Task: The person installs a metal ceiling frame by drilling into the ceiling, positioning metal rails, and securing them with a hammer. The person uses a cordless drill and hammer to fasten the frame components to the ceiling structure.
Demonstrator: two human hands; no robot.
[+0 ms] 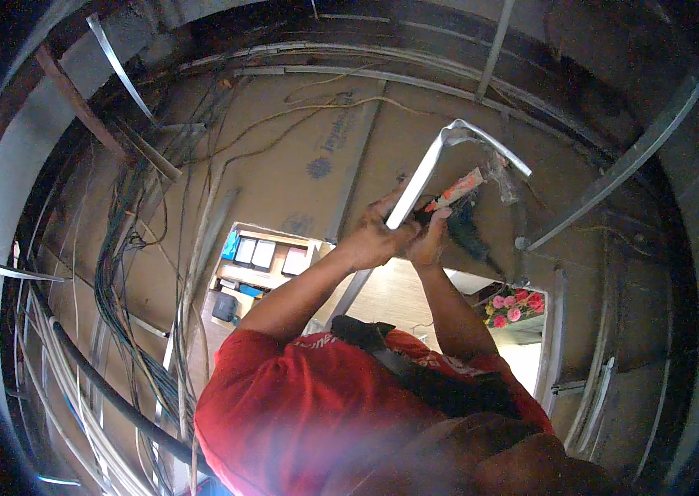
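Observation:
A bright metal strip (pixel 424 178), apparently a ceiling channel, rises from my left hand (pixel 374 236), whose fingers are closed round its lower end. It bends sharply at the top, and the short far part slopes down to the right. Close beside it, my right hand (pixel 428 240) is closed on the dark grip of what looks like a hammer, with a worn orange-and-white handle (pixel 455 190). The tool's grey, dusty head (pixel 500 175) lies below the strip's bent end. Some of my fingers are hidden behind the strip and the tool.
I stand through an opening in dusty ceiling board (pixel 283 165). Cable bundles (pixel 118 306) run along the left. A metal hanger (pixel 614 174) slants down at right, and a thin yellowish cable (pixel 316 106) crosses the board. Below show shelving (pixel 271 240) and pink flowers (pixel 515 310).

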